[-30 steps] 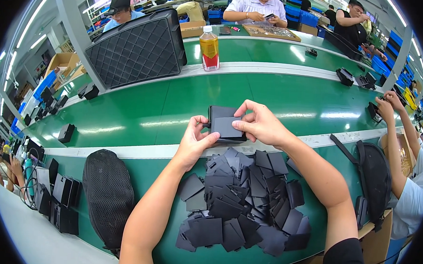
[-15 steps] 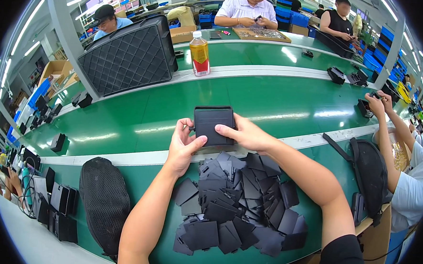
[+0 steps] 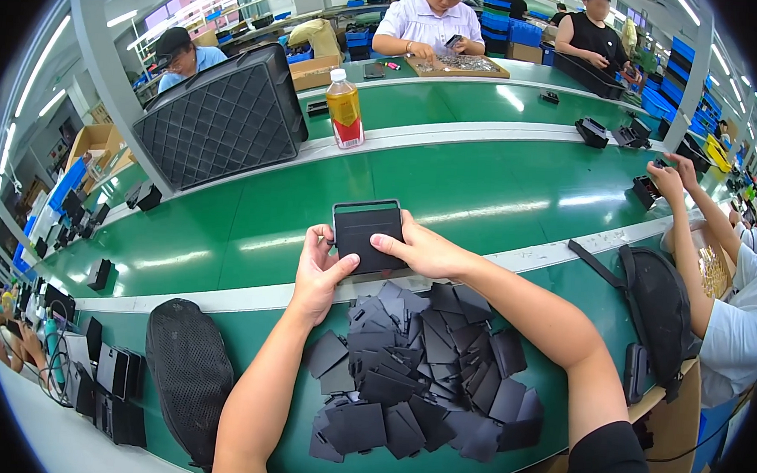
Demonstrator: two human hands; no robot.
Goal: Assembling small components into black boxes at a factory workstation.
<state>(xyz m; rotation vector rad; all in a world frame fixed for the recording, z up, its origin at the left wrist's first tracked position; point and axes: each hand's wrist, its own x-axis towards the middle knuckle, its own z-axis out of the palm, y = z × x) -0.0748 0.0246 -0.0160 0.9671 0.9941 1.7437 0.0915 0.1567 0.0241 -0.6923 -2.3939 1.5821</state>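
Note:
Both hands hold a squarish black plastic case [image 3: 363,233] above the far edge of my work strip. My left hand [image 3: 316,278] grips its left side, thumb at the near left corner. On the right side, my right hand [image 3: 425,249] wraps the edge, and its thumb presses on the flat black panel set into the top. A narrow gap shows along the case's far rim. Just below my hands lies a heap of thin black plastic plates [image 3: 388,383], overlapping at all angles, some with small tabs.
A black mesh bag [image 3: 187,381] lies left of my left forearm; a black strapped pouch [image 3: 660,294] lies to the right. Ahead stand a drink bottle [image 3: 346,111] and a large black textured case [image 3: 222,117]. Co-workers sit across and at right, one with hands [image 3: 674,179] near small black parts.
The view has shifted slightly. My right thumb stays on the panel, and the gap along the case's far rim looks wider. Across the table, a co-worker's hands have moved apart.

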